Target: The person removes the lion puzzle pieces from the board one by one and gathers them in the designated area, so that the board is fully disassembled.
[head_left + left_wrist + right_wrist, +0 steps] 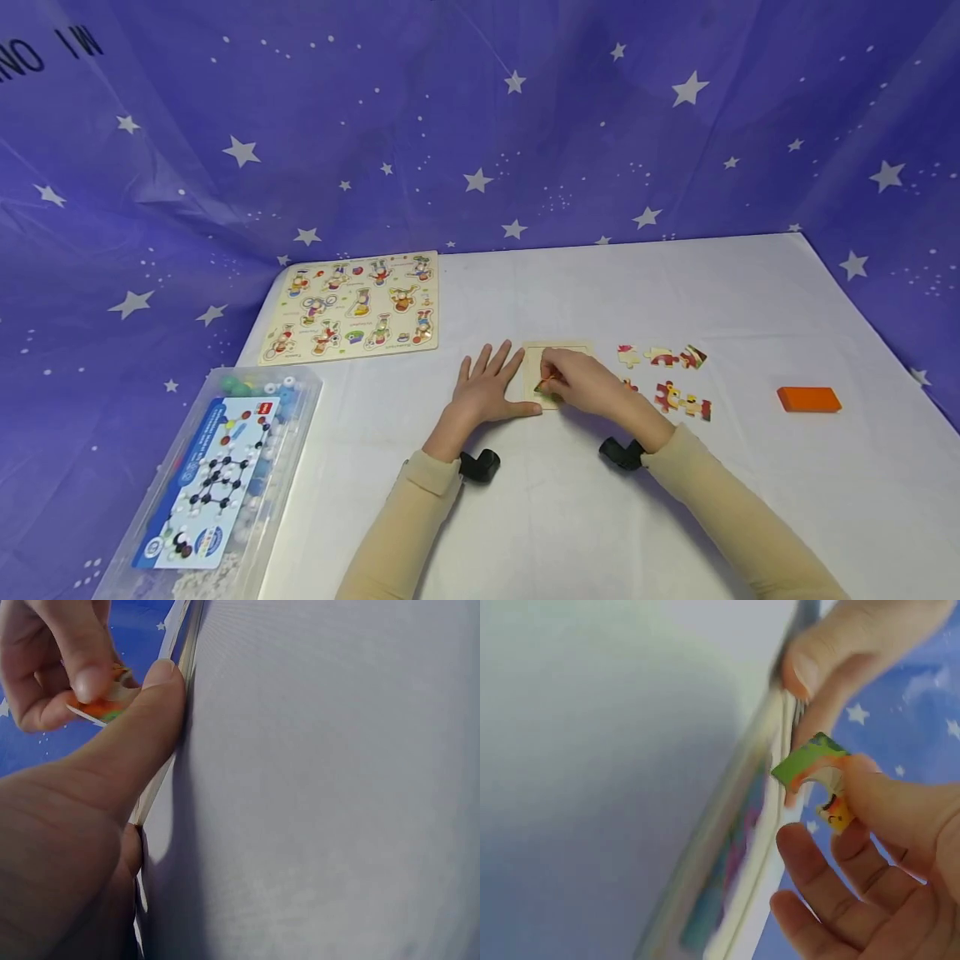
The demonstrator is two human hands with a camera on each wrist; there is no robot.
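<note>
A small pale wooden puzzle tray (pixel 558 342) lies on the white table between the hands. My left hand (pixel 483 393) is spread flat beside it, its thumb against the tray's near edge. Over the tray, my right hand (pixel 581 382) pinches a jigsaw piece (pixel 810 763) between thumb and fingers. That piece is green and orange with a bit of yellow, and it is tilted above the tray. A teal and purple picture area (pixel 735 862) shows blurred inside the tray. Several loose jigsaw pieces (pixel 666 396) lie right of the tray, one partly hidden by the right forearm.
At the back left lies a large wooden picture board (pixel 348 312) with cartoon figures. A clear plastic box (pixel 296 450) with a molecule-model card stands at the left edge. An orange block (pixel 808 399) sits far right. Purple starry cloth (pixel 480 125) hangs behind the table.
</note>
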